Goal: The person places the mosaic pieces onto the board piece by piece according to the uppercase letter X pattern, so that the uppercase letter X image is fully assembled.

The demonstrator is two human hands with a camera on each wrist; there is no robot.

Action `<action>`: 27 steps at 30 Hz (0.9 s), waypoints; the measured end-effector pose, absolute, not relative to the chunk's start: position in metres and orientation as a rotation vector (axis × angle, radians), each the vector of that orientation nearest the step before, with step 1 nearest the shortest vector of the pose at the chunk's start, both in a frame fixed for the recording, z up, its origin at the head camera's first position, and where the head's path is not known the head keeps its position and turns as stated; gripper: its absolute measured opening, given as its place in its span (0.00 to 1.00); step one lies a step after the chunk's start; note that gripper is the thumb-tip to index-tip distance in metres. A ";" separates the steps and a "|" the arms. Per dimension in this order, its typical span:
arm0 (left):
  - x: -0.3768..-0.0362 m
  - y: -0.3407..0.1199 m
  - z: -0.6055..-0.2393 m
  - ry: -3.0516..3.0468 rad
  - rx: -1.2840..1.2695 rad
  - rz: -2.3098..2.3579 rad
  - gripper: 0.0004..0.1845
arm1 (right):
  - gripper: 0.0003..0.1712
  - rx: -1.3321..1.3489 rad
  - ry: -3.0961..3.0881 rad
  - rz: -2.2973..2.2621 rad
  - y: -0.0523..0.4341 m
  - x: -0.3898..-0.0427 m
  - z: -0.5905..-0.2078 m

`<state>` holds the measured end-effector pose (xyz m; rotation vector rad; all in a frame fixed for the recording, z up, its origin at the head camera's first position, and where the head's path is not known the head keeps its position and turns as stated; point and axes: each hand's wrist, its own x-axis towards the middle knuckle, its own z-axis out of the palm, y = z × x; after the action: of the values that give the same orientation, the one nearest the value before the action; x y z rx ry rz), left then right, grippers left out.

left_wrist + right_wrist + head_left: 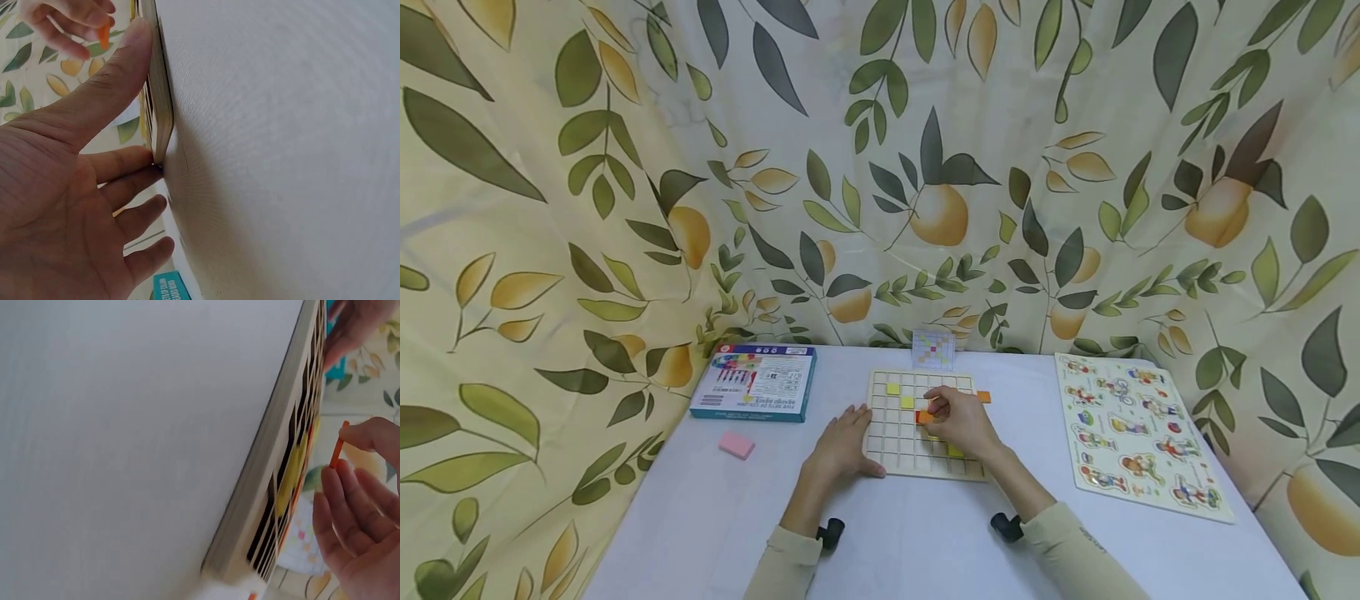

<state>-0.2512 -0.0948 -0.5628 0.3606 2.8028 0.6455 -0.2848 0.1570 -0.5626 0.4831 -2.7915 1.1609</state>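
Over the grid board (925,425), the right hand (958,423) pinches an orange tile (337,447) edge-on, upright.

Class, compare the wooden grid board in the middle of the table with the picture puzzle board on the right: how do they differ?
The grid board is plain pale wood with square cells, a few holding yellow or orange tiles; the picture puzzle board is covered with colourful figures. The left hand rests at the grid board's edge while the right hand pinches an orange tile over it; nothing touches the puzzle board. Both lie flat on the table.
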 end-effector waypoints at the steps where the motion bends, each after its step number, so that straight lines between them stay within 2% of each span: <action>1: -0.251 -0.095 -0.563 2.802 0.362 0.643 0.61 | 0.29 0.494 -2.794 1.171 0.154 -0.284 -0.563; 12: -0.253 -0.096 -0.565 2.807 0.392 0.637 0.61 | 0.27 0.561 -2.885 1.152 0.132 -0.284 -0.571; 17: -0.253 -0.096 -0.563 2.804 0.394 0.638 0.61 | 0.28 0.570 -2.905 1.125 0.129 -0.285 -0.571; 27: -0.252 -0.096 -0.564 2.805 0.392 0.639 0.61 | 0.22 0.592 -2.905 1.199 0.132 -0.285 -0.569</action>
<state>-0.2522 -0.0958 -0.5636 0.3915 2.8052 0.6391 -0.2847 0.1321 -0.5692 0.5915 -2.9051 1.1992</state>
